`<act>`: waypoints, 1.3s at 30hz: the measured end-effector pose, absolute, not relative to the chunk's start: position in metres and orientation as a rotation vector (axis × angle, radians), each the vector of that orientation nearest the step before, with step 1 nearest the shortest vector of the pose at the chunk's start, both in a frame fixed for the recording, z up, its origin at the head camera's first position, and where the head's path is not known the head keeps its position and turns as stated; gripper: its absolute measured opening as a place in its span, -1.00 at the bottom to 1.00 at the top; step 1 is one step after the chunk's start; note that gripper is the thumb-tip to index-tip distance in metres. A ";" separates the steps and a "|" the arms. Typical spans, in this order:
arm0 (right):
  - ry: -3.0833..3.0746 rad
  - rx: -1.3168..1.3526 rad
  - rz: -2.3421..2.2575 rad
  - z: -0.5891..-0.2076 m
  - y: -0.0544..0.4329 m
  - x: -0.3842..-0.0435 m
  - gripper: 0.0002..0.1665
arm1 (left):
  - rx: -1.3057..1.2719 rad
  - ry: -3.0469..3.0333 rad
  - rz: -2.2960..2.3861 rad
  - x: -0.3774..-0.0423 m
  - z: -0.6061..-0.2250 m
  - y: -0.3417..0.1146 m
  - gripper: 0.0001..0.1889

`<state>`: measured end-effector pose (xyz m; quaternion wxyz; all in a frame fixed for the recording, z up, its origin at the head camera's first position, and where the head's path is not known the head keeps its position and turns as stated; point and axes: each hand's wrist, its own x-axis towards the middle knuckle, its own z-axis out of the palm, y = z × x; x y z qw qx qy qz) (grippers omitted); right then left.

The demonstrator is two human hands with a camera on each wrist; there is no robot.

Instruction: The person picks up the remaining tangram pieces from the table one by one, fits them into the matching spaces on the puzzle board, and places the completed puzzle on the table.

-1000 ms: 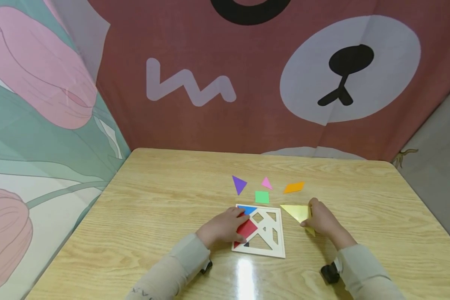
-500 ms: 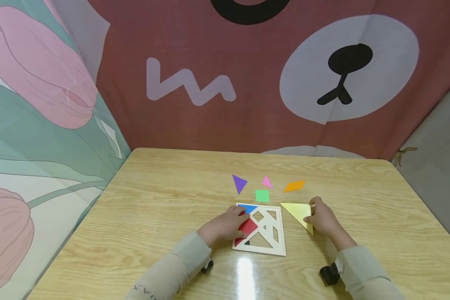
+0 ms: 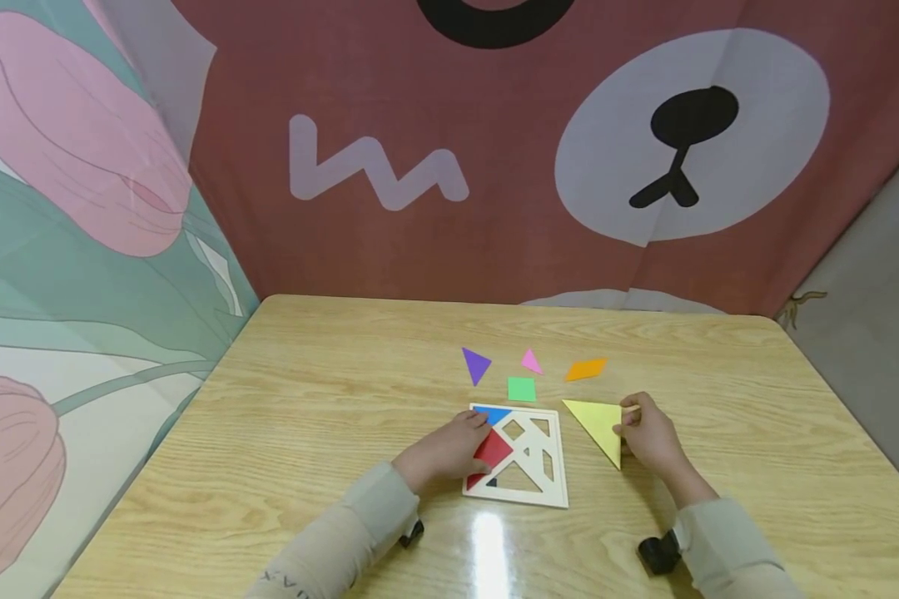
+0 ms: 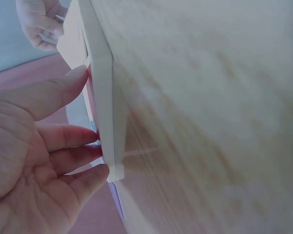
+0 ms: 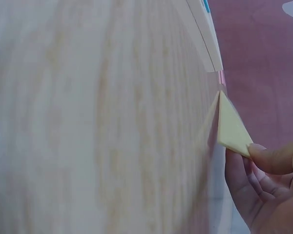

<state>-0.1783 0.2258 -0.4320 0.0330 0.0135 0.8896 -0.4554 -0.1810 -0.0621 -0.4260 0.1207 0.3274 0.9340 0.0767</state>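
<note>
My left hand (image 3: 440, 453) rests its fingertips on a white tangram board (image 3: 563, 466), seen edge-on in the left wrist view. A red piece (image 3: 498, 448) and a blue triangle (image 3: 498, 413) lie in the board's left part, both partly covered by that hand. Several cutouts show on the other side of the board. To the right of the board, my right hand (image 3: 652, 434) pinches a large yellow triangle (image 3: 601, 423) by its right edge. In the right wrist view, the yellow triangle (image 5: 233, 127) is tilted, thumb on one face and fingers behind.
Beyond the board lie a purple triangle (image 3: 476, 366), a pink triangle (image 3: 531, 362), a green square (image 3: 521, 388) and an orange parallelogram (image 3: 586, 369). All rest on the wooden table (image 3: 330, 383). A printed cloth (image 3: 389, 258) hangs behind the table's far edge.
The yellow triangle has turned slightly in my right hand, and the hand's grip has shifted to its right edge. My left hand has stayed on the board.
</note>
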 end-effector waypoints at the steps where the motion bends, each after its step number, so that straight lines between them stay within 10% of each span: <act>1: 2.740 0.047 -1.407 -0.432 0.226 -0.178 -0.60 | 0.952 2.726 0.225 -0.181 -0.426 -0.063 -0.34; 39: 2.737 -0.115 -1.499 -0.424 0.209 -0.170 -0.62 | 0.976 2.722 0.228 -0.182 -0.422 -0.063 -0.34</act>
